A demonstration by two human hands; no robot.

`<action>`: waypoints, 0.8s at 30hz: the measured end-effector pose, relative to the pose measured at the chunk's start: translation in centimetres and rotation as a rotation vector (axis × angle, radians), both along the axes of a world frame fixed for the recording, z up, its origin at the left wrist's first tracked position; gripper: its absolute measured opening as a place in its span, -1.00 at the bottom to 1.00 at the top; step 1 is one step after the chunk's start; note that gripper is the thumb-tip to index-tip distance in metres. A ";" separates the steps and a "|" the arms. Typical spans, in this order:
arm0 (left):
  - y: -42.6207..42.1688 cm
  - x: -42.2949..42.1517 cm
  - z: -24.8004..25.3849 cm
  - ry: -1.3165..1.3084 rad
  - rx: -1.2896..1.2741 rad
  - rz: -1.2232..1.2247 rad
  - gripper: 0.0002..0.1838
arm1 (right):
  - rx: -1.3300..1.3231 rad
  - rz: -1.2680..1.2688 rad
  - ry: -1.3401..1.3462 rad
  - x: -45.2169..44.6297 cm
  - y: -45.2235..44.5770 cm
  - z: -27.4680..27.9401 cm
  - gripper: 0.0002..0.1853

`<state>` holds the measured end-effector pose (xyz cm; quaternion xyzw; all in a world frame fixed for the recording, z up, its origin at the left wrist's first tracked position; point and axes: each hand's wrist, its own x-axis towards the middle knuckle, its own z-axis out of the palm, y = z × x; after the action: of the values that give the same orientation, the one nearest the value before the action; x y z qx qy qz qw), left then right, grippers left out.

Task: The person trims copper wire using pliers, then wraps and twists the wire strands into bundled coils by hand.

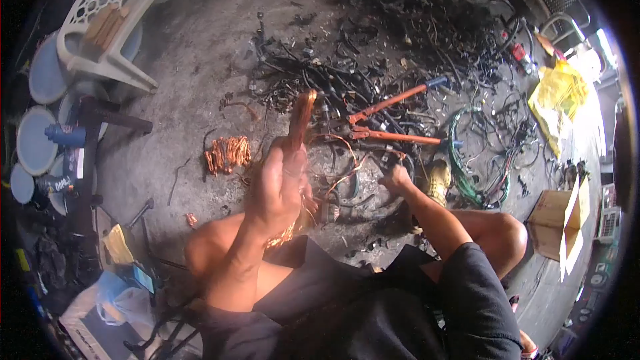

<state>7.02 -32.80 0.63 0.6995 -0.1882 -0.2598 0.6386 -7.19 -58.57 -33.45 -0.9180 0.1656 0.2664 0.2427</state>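
Observation:
Raised at the centre, my left hand (277,180) is wrapped round a bundle of copper wire (303,117), which stands up out of the fist. My right hand (397,179) reaches down to the floor beside the black cables, its fingers closed on something I cannot make out. Just above that hand lie long-handled cutters with orange handles (400,137), their jaws toward the centre. A stack of copper bundles (227,155) rests on the floor left of my left hand. Loose copper strands (350,172) run between the two hands.
Black cable scrap (427,13) spreads over the upper floor. A coil of green wire (460,180) lies at right, near a yellow bag (559,97) and a cardboard box (557,223). A white plastic chair (110,67) stands upper left; a hammer (141,212) lies at left.

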 end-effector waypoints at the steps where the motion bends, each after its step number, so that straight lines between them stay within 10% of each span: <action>1: 0.1 0.1 0.4 -0.011 -0.021 0.011 -0.66 | 0.119 -0.393 -0.016 2.2 0.4 4.1 -0.61; 4: 0.4 0.3 1.7 0.304 -0.304 -0.026 -0.68 | 1.165 -0.613 -0.139 6.2 0.1 16.1 -0.73; 10: 0.7 0.2 3.5 0.374 -0.444 -0.078 -0.66 | 0.790 -0.003 -0.229 7.3 2.5 33.6 -0.47; 12: 0.2 -0.1 3.0 -0.077 -0.147 0.026 -0.64 | 0.617 0.029 -0.433 6.1 4.4 37.4 -0.39; 24: -2.1 -0.4 2.3 -0.483 0.117 0.005 -0.61 | 0.423 0.189 -0.630 3.7 4.8 38.2 -0.30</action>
<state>6.65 -34.91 2.96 0.7776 -0.3182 -0.0936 0.5341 -3.45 -53.82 4.78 -0.8957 -0.0608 0.0209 0.4401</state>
